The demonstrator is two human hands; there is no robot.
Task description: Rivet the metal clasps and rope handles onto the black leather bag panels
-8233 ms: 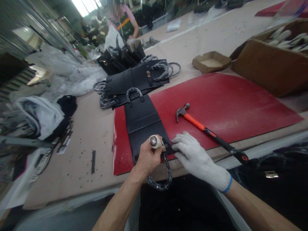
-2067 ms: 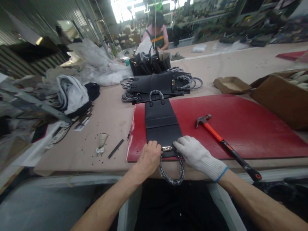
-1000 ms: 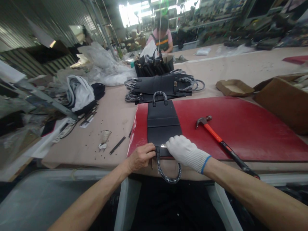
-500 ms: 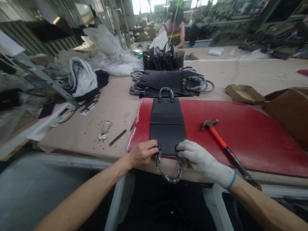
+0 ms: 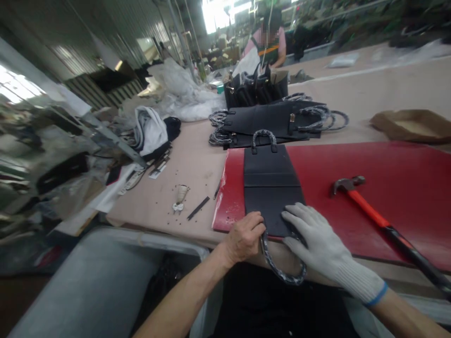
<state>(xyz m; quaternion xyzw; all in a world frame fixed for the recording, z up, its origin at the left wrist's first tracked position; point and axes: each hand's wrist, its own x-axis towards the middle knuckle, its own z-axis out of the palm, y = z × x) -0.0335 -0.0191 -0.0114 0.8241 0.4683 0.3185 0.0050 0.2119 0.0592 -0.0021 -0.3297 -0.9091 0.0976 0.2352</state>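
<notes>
A black bag panel (image 5: 273, 188) lies on the red board (image 5: 338, 164), one wrapped handle at its far end and another wrapped handle (image 5: 282, 277) hanging over the near edge. My bare left hand (image 5: 246, 236) pinches the panel's near left corner, by the base of the hanging handle. My gloved right hand (image 5: 313, 237) lies with fingers spread over the near right corner and covers that handle base. Right of the panel, a claw hammer (image 5: 369, 209) with an orange and black handle rests on the board.
Behind the board is a stack of black panels (image 5: 260, 119) with wrapped handles, then black bags (image 5: 253, 89). A spool (image 5: 181, 195) and a dark strip (image 5: 198, 208) lie left. A brown tray (image 5: 412, 124) stands right. A person (image 5: 271, 44) is beyond.
The view has swung, so the scene sits further right and tilted. My right hand has opened from gripping the corner to lying spread on it. My left hand stays at its corner.
</notes>
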